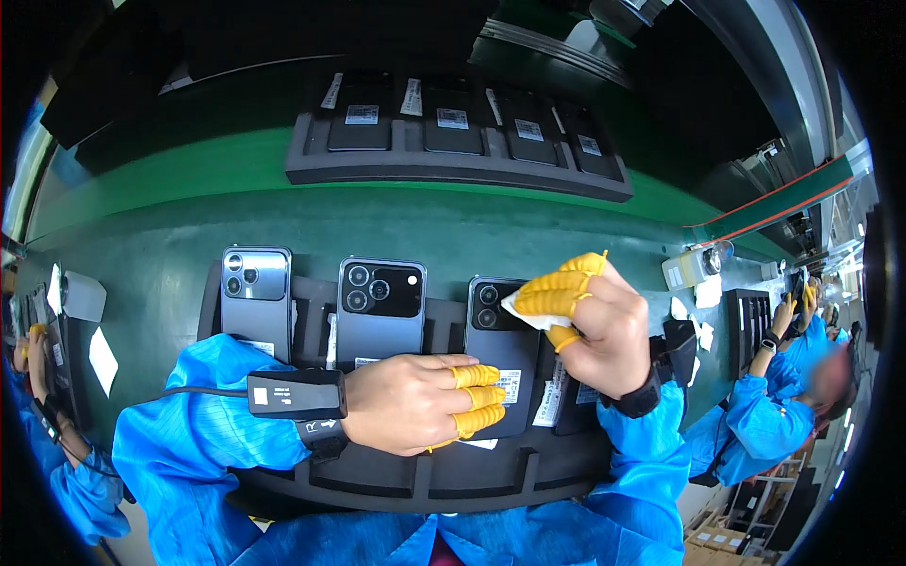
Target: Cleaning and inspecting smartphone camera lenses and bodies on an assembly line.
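My right hand (pixel 604 325), fingertips in yellow finger cots, pinches a small white wipe (pixel 530 314) against the camera area of a dark smartphone (pixel 494 344). My left hand (pixel 415 404), also in yellow finger cots, lies with fingers stretched across the lower back of that phone, by its white label (pixel 510 385). To the left, a dark grey-blue smartphone (pixel 380 330) and a lighter blue-grey smartphone (pixel 255 316) lie back side up. Another dark phone (pixel 580 404) is partly hidden below my right hand. All of them rest in a black foam tray (pixel 377 476).
Beyond, a second black tray (pixel 453 174) holds several labelled phones on a green conveyor strip (pixel 208 179). A bottle (pixel 692 267) and crumpled white wipes (pixel 708 291) stand at the right. Co-workers in blue sit on both sides, one at the right (pixel 764 415). A white sheet (pixel 103 363) lies left.
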The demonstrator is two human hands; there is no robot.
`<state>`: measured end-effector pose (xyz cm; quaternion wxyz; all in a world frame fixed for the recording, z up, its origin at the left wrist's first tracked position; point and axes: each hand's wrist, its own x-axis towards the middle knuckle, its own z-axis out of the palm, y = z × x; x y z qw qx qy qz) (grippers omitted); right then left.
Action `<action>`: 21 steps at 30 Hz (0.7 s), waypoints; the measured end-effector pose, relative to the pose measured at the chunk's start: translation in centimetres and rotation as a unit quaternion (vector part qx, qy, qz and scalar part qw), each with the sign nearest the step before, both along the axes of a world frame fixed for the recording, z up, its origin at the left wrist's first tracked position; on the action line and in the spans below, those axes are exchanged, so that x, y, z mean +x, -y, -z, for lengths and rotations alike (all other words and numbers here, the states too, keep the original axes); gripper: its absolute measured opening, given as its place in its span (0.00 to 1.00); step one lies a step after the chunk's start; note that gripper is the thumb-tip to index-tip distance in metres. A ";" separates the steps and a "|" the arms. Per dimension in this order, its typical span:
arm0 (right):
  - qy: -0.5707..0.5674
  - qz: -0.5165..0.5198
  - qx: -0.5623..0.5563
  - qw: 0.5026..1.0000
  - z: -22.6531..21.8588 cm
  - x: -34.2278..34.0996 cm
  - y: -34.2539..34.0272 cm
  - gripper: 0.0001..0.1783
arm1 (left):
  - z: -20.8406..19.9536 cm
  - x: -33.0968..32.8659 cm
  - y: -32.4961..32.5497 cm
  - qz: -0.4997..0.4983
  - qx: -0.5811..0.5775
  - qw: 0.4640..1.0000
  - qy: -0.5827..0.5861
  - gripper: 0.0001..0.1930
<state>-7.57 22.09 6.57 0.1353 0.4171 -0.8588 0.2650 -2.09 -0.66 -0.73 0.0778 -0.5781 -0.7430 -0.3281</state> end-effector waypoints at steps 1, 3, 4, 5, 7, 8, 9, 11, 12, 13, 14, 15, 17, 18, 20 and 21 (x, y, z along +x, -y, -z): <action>-0.020 -0.001 -0.007 1.000 0.4 -0.1 0.2 0.14 | 0.0 0.0 0.0 0.002 -0.004 1.000 0.000 0.20; -0.005 0.013 0.027 1.000 1.4 -0.1 0.0 0.13 | 0.1 0.1 0.0 0.005 -0.007 1.000 0.001 0.20; 0.011 0.025 0.061 0.998 1.8 0.0 0.0 0.12 | 0.1 0.0 -0.1 0.005 -0.006 1.000 0.003 0.20; 0.008 0.018 0.054 0.998 1.5 0.2 0.4 0.11 | 0.2 0.0 -0.1 0.005 -0.006 1.000 0.005 0.20; 0.002 0.007 0.050 0.999 1.9 0.6 0.7 0.12 | 0.2 0.1 0.0 0.004 -0.008 1.000 0.001 0.20; -0.003 -0.003 0.045 0.999 2.0 0.7 0.8 0.12 | 0.2 0.2 0.1 0.004 -0.009 1.000 -0.002 0.20; 0.002 -0.022 0.043 0.999 1.9 0.8 1.1 0.13 | 0.1 0.2 0.1 0.002 -0.010 1.000 -0.002 0.20; -0.016 -0.032 0.044 0.998 2.2 1.0 1.6 0.13 | -0.2 0.2 0.2 0.001 -0.019 1.000 -0.003 0.21; -0.035 -0.037 0.046 0.998 2.3 1.1 1.9 0.14 | -0.2 0.1 0.2 0.003 -0.019 1.000 -0.004 0.21; -0.061 -0.046 0.042 0.996 2.1 1.1 2.4 0.14 | -0.2 0.1 0.2 0.003 -0.019 1.000 -0.005 0.21; -0.061 -0.044 0.042 0.996 2.1 1.0 2.7 0.14 | -0.3 0.1 0.2 0.003 -0.019 1.000 -0.006 0.21; -0.074 -0.043 0.045 0.995 2.3 0.9 3.6 0.13 | -0.3 0.0 0.7 0.006 -0.024 1.000 -0.007 0.21; -0.082 -0.023 0.067 0.994 2.3 0.9 4.8 0.11 | -0.2 -0.1 1.8 0.014 -0.035 0.999 -0.006 0.21; -0.085 -0.026 0.068 0.994 2.2 0.6 4.5 0.11 | -0.1 -0.1 1.5 0.012 -0.034 0.999 -0.009 0.21; -0.089 -0.018 0.074 0.993 1.9 0.0 3.7 0.10 | 0.2 0.0 0.7 0.002 -0.013 1.000 -0.006 0.21; -0.083 -0.003 0.076 0.994 1.5 0.2 3.6 0.10 | 0.2 0.0 0.8 0.001 -0.014 1.000 -0.006 0.21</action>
